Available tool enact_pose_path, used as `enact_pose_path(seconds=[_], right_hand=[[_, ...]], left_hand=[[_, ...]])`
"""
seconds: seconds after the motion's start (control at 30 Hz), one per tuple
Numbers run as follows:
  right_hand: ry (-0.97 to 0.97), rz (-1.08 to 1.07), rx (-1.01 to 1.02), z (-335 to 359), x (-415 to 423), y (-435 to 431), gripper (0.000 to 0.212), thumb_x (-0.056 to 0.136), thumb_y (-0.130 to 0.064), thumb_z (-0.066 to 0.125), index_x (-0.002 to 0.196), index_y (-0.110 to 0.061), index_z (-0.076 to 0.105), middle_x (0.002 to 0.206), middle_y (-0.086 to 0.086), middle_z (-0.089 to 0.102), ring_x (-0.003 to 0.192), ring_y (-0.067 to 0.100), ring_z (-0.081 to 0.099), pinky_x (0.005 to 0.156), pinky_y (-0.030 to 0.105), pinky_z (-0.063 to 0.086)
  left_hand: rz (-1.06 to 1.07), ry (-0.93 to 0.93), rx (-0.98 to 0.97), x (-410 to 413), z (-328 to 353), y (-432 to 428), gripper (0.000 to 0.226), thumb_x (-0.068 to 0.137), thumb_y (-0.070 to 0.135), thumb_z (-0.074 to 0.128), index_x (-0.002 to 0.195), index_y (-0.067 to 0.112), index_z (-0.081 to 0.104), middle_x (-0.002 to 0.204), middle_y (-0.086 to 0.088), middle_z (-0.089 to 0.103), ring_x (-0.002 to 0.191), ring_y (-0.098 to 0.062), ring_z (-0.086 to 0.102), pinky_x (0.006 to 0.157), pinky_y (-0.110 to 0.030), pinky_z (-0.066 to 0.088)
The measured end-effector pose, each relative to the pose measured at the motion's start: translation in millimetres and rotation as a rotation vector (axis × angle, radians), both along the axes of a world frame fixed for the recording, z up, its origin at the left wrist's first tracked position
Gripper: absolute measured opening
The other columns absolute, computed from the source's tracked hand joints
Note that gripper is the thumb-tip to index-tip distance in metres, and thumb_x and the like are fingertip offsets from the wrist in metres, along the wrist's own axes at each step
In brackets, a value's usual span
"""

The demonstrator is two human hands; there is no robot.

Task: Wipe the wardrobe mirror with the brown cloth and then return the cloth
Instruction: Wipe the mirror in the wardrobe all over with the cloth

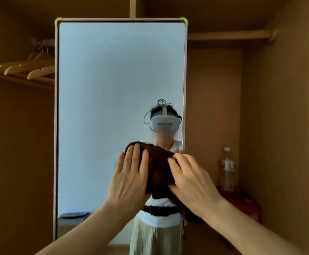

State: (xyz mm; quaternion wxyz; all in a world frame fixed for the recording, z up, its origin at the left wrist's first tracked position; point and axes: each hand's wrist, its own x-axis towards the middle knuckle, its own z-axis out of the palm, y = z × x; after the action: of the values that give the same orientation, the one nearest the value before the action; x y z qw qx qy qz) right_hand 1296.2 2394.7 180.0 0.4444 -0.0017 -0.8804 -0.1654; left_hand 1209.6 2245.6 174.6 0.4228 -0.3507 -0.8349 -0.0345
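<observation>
The tall wardrobe mirror (102,89) stands upright in a pale frame in the middle of the view. A bunched brown cloth (158,166) is held against its lower right part. My left hand (129,173) lies flat on the cloth's left side with straight fingers pointing up. My right hand (190,175) holds the cloth's right side, fingers curled over its top edge and thumb under it. The glass reflects a person in a headset behind the cloth.
Several wooden hangers (21,69) hang on a rail at the upper left. A clear plastic bottle (227,170) stands on a red surface (242,201) to the right of the mirror. A wardrobe shelf (229,34) runs along the upper right.
</observation>
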Motion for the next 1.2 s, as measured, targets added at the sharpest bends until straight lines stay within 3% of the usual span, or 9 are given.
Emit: enact_pose_path(seconds=[0.17,0.37,0.5,0.6,0.7,0.8,0.83,1.0,1.2], right_hand=[[0.113,-0.015,0.052,94,-18,-2,0.053,0.086,-0.015,0.060,0.134,-0.002,0.043,0.133,0.015,0.050,0.123,0.031,0.045,0.099,0.034,0.039],[0.167,0.069,-0.087,120,-34,-11,0.059,0.091,-0.014,0.054,0.143,-0.001,0.029,0.145,0.018,0.036,0.136,0.031,0.031,0.112,0.033,0.024],[0.085,0.046,-0.094,48,-36,-9,0.074,0.092,-0.031,0.049,0.147,0.002,0.014,0.155,0.023,0.011,0.144,0.035,0.007,0.118,0.039,0.006],[-0.069,-0.029,-0.076,-13,-29,-16,0.093,0.081,-0.047,0.060,0.146,0.004,0.018,0.153,0.026,0.011,0.143,0.039,0.009,0.115,0.050,0.018],[-0.168,-0.101,0.032,-35,-23,-11,0.091,0.076,-0.039,0.070,0.144,0.002,0.026,0.151,0.027,0.020,0.141,0.040,0.017,0.112,0.051,0.022],[-0.116,-0.080,0.166,1,-28,1,0.078,0.094,-0.026,0.048,0.147,-0.002,-0.003,0.156,0.023,-0.006,0.143,0.036,-0.009,0.113,0.042,-0.010],[-0.091,-0.074,0.178,21,-30,4,0.076,0.096,-0.024,0.044,0.148,-0.004,-0.008,0.156,0.020,-0.010,0.143,0.034,-0.012,0.113,0.039,-0.013],[-0.041,0.008,0.017,88,-30,4,0.077,0.092,-0.016,0.054,0.151,-0.010,0.003,0.159,0.011,0.000,0.146,0.025,-0.002,0.116,0.035,0.006],[0.016,-0.004,-0.024,3,-35,3,0.079,0.091,-0.013,0.054,0.150,-0.007,0.001,0.158,0.015,-0.002,0.146,0.029,-0.003,0.117,0.039,-0.002]], left_hand=[[0.004,0.137,0.155,-18,93,2,0.097,0.075,0.052,0.062,0.147,0.002,0.019,0.148,-0.019,0.028,0.138,-0.035,0.026,0.109,-0.040,0.028],[0.027,-0.011,0.134,-18,138,5,0.123,0.064,0.060,0.073,0.150,0.019,-0.005,0.150,-0.027,0.014,0.140,-0.040,0.016,0.101,-0.049,0.036],[0.065,0.069,0.079,-18,79,5,0.117,0.070,0.066,0.063,0.150,0.015,-0.004,0.151,-0.031,0.010,0.140,-0.043,0.013,0.104,-0.047,0.032],[0.048,0.020,0.042,-15,19,-2,0.102,0.079,0.054,0.060,0.151,0.010,0.003,0.150,-0.035,0.010,0.140,-0.046,0.013,0.109,-0.049,0.027],[0.002,0.002,0.022,-12,-10,-11,0.091,0.078,0.044,0.068,0.147,0.004,0.026,0.145,-0.040,0.023,0.135,-0.053,0.024,0.108,-0.056,0.031],[0.052,-0.019,0.050,-17,12,-7,0.094,0.085,0.053,0.050,0.151,0.009,0.000,0.152,-0.034,0.005,0.141,-0.046,0.008,0.114,-0.050,0.018],[0.053,-0.012,0.086,-20,27,-3,0.097,0.084,0.056,0.049,0.151,0.010,-0.004,0.152,-0.032,0.003,0.142,-0.044,0.006,0.114,-0.048,0.017],[0.028,0.038,0.188,-24,93,9,0.109,0.073,0.060,0.065,0.151,0.012,0.005,0.150,-0.031,0.013,0.140,-0.044,0.013,0.110,-0.049,0.023],[0.013,0.033,0.136,-22,27,4,0.094,0.083,0.049,0.058,0.151,0.010,0.006,0.151,-0.035,0.010,0.140,-0.047,0.012,0.113,-0.052,0.019]])
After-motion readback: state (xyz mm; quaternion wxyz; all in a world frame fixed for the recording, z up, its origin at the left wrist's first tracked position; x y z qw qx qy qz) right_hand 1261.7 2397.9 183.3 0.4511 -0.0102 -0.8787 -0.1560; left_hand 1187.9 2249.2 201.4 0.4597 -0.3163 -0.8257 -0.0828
